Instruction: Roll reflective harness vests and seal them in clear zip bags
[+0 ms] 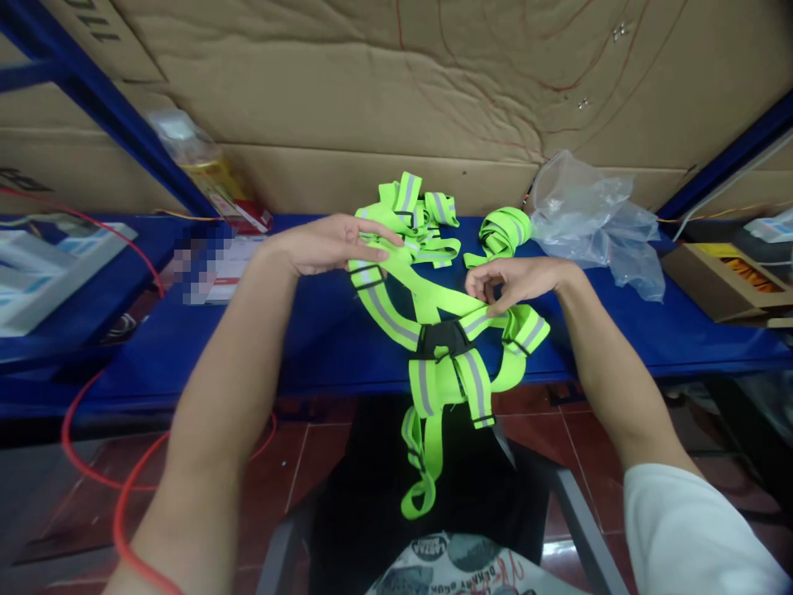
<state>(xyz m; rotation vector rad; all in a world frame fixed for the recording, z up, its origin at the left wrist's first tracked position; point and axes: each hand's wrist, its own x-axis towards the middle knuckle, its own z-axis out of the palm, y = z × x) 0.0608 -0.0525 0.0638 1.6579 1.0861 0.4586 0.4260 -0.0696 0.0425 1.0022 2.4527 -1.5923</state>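
A fluorescent green reflective vest of elastic straps, with grey reflective stripes, lies over the table's front edge. Its black centre patch faces up, and several straps hang down toward my lap. My left hand holds an upper-left strap near a black buckle, its fingers long and nearly straight. On the other side, my right hand has curled fingers and its thumb pressed on a strap right of the patch. Behind my left hand sits a bunch of similar green straps; a rolled green strap bundle lies behind my right hand.
A blue table stands against a cardboard backing. Clear plastic bags and an open cardboard box are at right. At left are a bottle, papers and a red hose.
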